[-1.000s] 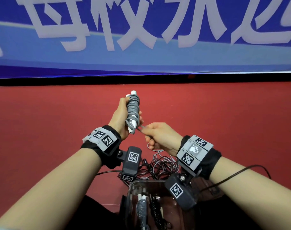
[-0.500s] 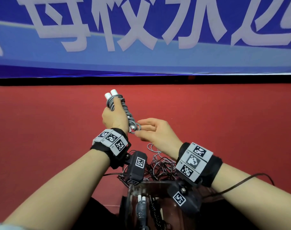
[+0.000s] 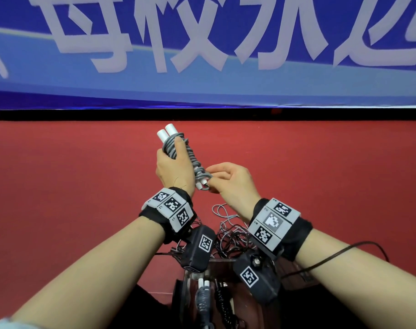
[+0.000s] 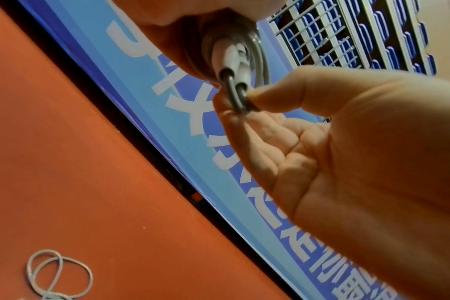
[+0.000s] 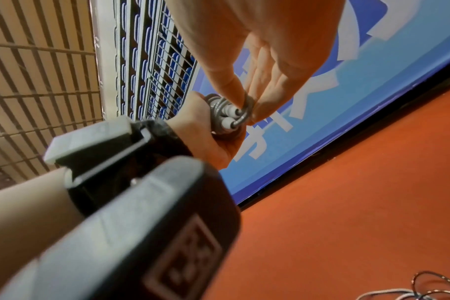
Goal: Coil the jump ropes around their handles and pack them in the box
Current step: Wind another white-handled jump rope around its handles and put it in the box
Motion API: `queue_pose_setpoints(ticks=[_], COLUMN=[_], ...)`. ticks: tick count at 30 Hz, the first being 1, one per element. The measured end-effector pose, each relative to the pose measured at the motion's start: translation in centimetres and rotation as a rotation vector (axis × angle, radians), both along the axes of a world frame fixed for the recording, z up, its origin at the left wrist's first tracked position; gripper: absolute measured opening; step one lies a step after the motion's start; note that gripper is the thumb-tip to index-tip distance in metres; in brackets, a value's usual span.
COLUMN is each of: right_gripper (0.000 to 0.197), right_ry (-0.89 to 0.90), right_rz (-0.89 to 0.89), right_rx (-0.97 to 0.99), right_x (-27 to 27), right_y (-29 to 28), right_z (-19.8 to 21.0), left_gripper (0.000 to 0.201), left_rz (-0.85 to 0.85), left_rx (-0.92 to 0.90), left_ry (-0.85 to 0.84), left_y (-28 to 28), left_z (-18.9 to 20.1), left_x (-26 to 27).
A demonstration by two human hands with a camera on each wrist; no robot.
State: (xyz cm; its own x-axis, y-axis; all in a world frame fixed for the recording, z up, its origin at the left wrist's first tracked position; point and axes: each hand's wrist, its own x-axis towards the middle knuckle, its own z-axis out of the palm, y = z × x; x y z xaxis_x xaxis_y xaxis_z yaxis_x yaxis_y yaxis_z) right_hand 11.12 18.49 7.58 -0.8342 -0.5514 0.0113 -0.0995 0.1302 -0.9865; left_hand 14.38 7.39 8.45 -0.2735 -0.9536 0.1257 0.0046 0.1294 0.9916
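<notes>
While the right hand (image 3: 233,184) pinches the last grey loop (image 4: 238,99) of rope between thumb and forefinger, its other fingers lying loosely curled, we note that the loop sits right at the near tips of the two white handles (image 5: 230,116), where the cord leaves them. We find the left hand (image 3: 173,169) wrapped firmly about the coiled jump rope (image 3: 178,150), fingers round the middle of the bundle, which is held tilted in the air above the red floor (image 3: 71,186), its far ends pointing up and away toward the blue banner (image 3: 202,91).

We judge the step in hand to be securing the end of the coil. To do it well, we would keep the left grip steady so the turns do not slacken, draw the loop snug over or under the last turn near the handle tips, and test that it holds before easing the pinch. A loose end would likely let the winding spring apart.

Outward from the hands, we record a tangle of uncoiled ropes (image 3: 228,233) on the floor just beyond the clear box (image 3: 187,279), which stands at the near edge of the floor below the wrists. Inside it we see one grey wound rope (image 3: 202,298) and a dark one (image 3: 222,300) beside it. We judge that more ropes remain.
</notes>
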Motion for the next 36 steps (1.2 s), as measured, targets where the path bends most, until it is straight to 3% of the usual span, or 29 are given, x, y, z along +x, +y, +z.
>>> queue_pose_setpoints(ticks=[4,9,15,23,28,33,36], right_gripper=[0.031,0.025,0.025,0.029,0.036,0.027,0.022], right_ry=[-0.136,-0.381,-0.539,-0.237,-0.331,-0.41,-0.399], right_rz=[0.05,0.182,0.206,0.261,0.322,0.252,0.267], right_rx=[-0.054,-0.141,-0.214,-0.086,-0.134,-0.117,-0.093], right_x=[-0.3,-0.5,-0.6,-0.8,-0.8,-0.9,-1.4], right_y=[0.0,0.6,1.1,1.0,1.4,1.3,1.4], right_z=[0.1,0.6,1.2,1.1,1.3,1.2,1.2], left_gripper=[0.033,0.067,0.085,0.068,0.051,0.044,0.044], left_rz=[-0.041,-0.061,-0.132,-0.22,-0.312,-0.537,-0.498], left_rx=[-0.017,0.24,0.407,0.519,0.559,0.621,0.564], left_ry=[-0.048,-0.083,0.049,0.003,-0.02,-0.119,-0.12], left_y=[0.1,-1.5,-2.1,-2.3,-2.5,-2.3,-2.5], left_z=[0.1,-0.7,-1.3,-1.2,-1.9,-1.1,-0.8], left_x=[0.1,-0.1,-0.3,-0.1,-0.1,0.6,0.6])
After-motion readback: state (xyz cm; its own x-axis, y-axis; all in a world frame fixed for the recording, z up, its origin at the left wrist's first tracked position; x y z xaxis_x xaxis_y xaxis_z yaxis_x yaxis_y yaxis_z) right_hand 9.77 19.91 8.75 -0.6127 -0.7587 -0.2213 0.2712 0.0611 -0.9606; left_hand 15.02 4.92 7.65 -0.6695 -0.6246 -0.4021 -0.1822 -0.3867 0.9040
